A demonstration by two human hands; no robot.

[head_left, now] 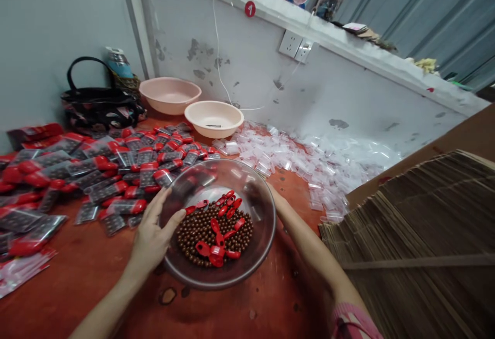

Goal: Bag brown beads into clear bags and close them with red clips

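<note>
Both hands hold a clear glass bowl (218,279) by its rim, tilted toward me. My left hand (152,241) grips the left side with the thumb over the rim. My right hand (263,194) holds the far right side, its fingers blurred behind the glass. Inside lie many small brown beads (201,238) with several red plastic pieces (218,241) on top. Sealed packets with red ends and dark contents (110,190) are heaped left of the bowl. Small clear plastic bags (286,158) are scattered beyond it to the right.
The worktop (232,313) is red-brown and worn. Two pale pink basins (170,95) stand at the back by a scuffed white wall (270,86). A black handbag (98,104) sits back left. A stack of flattened cardboard (406,236) fills the right foreground.
</note>
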